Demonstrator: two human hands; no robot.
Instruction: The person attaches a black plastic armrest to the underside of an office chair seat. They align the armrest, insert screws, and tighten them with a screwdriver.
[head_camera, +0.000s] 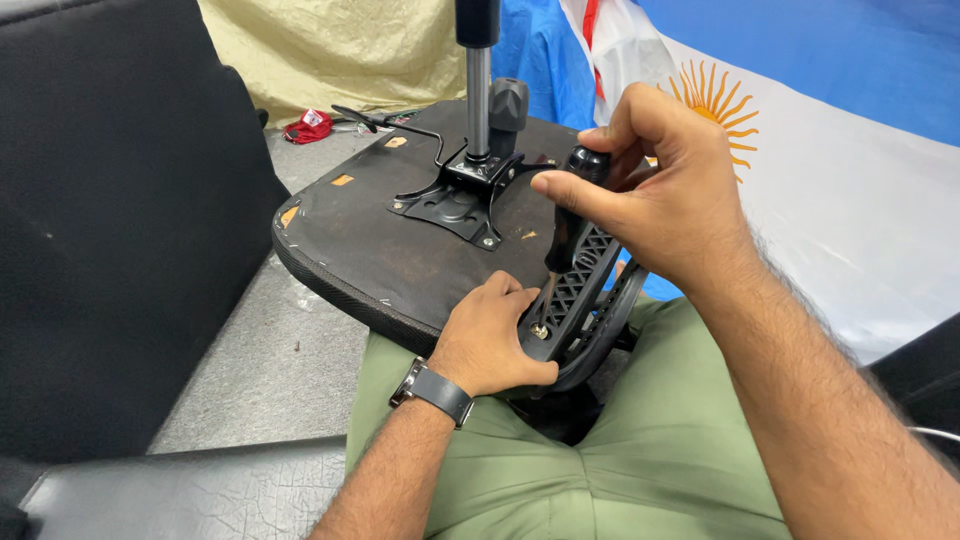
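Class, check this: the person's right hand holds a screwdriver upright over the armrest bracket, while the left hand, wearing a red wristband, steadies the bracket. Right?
Not quite. The head view shows the left hand wearing a black watch, not a red wristband. The right hand does hold the screwdriver over the bracket.

one upturned chair seat (370, 215), one screwdriver (572, 215), two hands (both busy).

Grey floor (270, 350), black seating (110, 220), tan sheet (330, 50), blue-white flag (840, 160) behind.

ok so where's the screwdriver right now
In the head view, the screwdriver stands just right of centre, its black handle held in the right hand, its tip on a screw in the armrest bracket beside the left hand.
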